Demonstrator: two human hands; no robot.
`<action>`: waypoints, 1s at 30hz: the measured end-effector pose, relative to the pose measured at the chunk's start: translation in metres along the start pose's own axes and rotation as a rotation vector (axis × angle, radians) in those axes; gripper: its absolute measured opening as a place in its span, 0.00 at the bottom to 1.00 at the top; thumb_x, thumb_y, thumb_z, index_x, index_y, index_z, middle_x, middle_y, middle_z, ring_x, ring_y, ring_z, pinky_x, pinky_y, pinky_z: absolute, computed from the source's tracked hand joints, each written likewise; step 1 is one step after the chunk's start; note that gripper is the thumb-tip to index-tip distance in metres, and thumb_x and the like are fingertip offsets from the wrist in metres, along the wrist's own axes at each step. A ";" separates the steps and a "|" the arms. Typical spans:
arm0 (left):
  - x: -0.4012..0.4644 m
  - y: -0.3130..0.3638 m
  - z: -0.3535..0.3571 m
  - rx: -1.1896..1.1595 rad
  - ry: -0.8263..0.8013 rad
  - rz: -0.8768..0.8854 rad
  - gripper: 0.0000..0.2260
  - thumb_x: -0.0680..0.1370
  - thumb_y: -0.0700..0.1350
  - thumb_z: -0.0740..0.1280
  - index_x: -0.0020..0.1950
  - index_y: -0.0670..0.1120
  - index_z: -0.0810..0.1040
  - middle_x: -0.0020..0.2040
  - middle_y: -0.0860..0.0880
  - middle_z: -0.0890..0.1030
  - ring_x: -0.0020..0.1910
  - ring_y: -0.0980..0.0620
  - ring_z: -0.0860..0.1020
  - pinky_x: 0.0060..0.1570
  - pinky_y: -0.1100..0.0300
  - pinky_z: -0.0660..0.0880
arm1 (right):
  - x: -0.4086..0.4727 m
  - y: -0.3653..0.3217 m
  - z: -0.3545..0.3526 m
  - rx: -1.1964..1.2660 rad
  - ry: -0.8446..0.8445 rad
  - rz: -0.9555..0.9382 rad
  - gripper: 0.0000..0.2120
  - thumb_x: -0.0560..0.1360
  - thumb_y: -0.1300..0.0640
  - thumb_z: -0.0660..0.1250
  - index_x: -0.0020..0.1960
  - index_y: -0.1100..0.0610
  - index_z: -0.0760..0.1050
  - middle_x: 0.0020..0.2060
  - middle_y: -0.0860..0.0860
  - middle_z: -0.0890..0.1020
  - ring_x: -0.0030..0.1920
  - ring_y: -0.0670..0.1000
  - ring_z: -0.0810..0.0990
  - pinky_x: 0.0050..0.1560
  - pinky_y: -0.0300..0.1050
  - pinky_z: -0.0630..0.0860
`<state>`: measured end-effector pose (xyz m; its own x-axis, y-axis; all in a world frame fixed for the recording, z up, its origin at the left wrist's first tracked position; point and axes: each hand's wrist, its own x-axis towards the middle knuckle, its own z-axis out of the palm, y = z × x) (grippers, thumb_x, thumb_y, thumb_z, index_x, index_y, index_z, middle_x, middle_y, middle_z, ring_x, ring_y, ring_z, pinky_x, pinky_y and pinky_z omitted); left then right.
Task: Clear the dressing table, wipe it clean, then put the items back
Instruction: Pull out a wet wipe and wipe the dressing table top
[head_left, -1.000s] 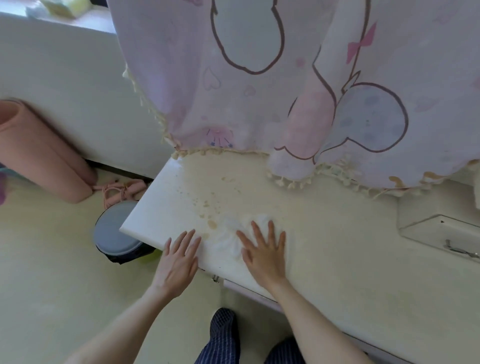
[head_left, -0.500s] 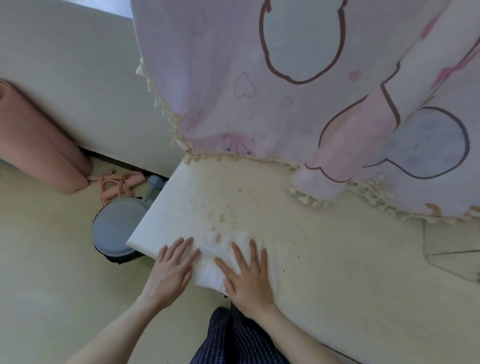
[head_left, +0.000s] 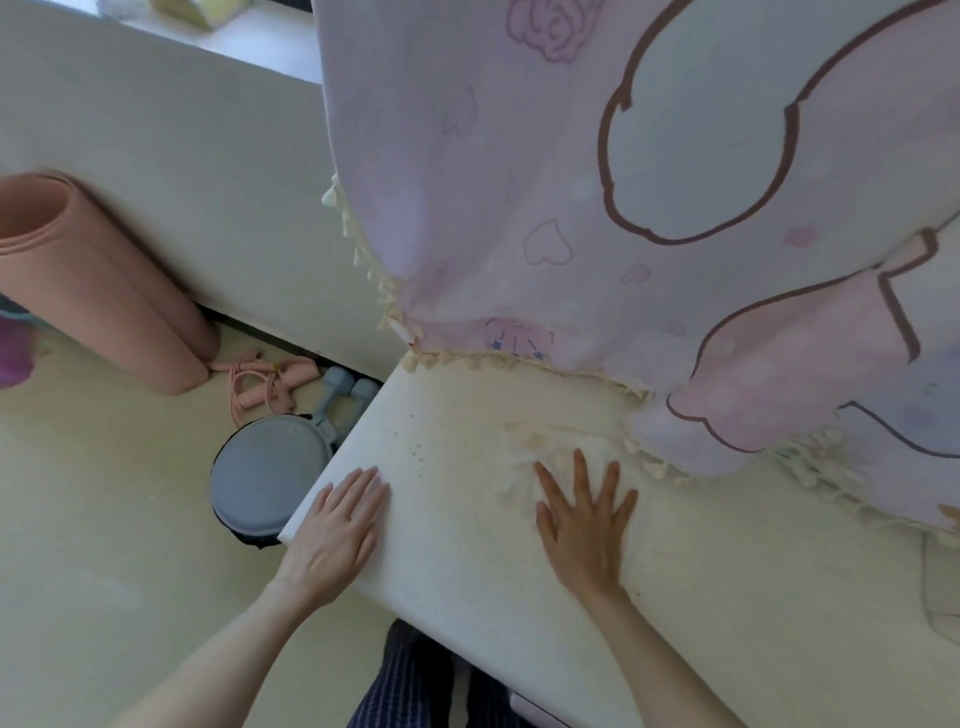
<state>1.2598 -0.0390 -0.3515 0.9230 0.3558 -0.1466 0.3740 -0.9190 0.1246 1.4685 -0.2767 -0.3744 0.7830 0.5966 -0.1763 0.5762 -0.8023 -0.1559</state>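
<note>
Head view shows us mid-wipe: our right hand (head_left: 584, 525) lies flat with fingers spread apart, pressing a crumpled white cloth (head_left: 550, 457) onto the worktop (head_left: 467, 571), clamped on nothing. Half a second ago that cloth sat at the near left corner; it has now been pushed farther in and to the right, close to the fringed curtain (head_left: 571, 208). Our left hand (head_left: 335, 535) stays open, palm down on the near left edge, bracing. A few spots (head_left: 415, 452) remain left of the cloth, so we judge wiping unfinished; no items are back yet.
</note>
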 end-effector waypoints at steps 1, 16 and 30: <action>0.004 -0.002 -0.001 -0.002 -0.005 0.018 0.21 0.79 0.50 0.48 0.69 0.45 0.66 0.67 0.43 0.72 0.67 0.46 0.66 0.64 0.52 0.57 | 0.000 0.000 0.001 0.000 -0.009 0.026 0.26 0.78 0.39 0.36 0.70 0.39 0.61 0.72 0.54 0.64 0.71 0.68 0.53 0.66 0.72 0.47; 0.017 -0.087 -0.007 -0.034 -0.078 0.457 0.22 0.76 0.48 0.54 0.69 0.46 0.66 0.68 0.44 0.71 0.68 0.46 0.67 0.67 0.52 0.54 | 0.005 -0.167 0.029 -0.027 0.049 -0.196 0.21 0.77 0.45 0.52 0.69 0.42 0.64 0.73 0.51 0.62 0.73 0.61 0.52 0.69 0.61 0.49; 0.011 -0.089 0.001 -0.034 -0.053 0.471 0.24 0.77 0.49 0.53 0.73 0.46 0.63 0.73 0.46 0.64 0.72 0.48 0.58 0.70 0.51 0.48 | 0.086 -0.190 0.003 0.077 -0.056 0.023 0.29 0.73 0.43 0.40 0.72 0.40 0.59 0.75 0.53 0.56 0.74 0.63 0.47 0.71 0.62 0.40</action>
<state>1.2367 0.0463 -0.3651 0.9873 -0.1081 -0.1161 -0.0803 -0.9718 0.2216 1.4258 -0.0733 -0.3627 0.7802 0.5800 -0.2341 0.5368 -0.8130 -0.2255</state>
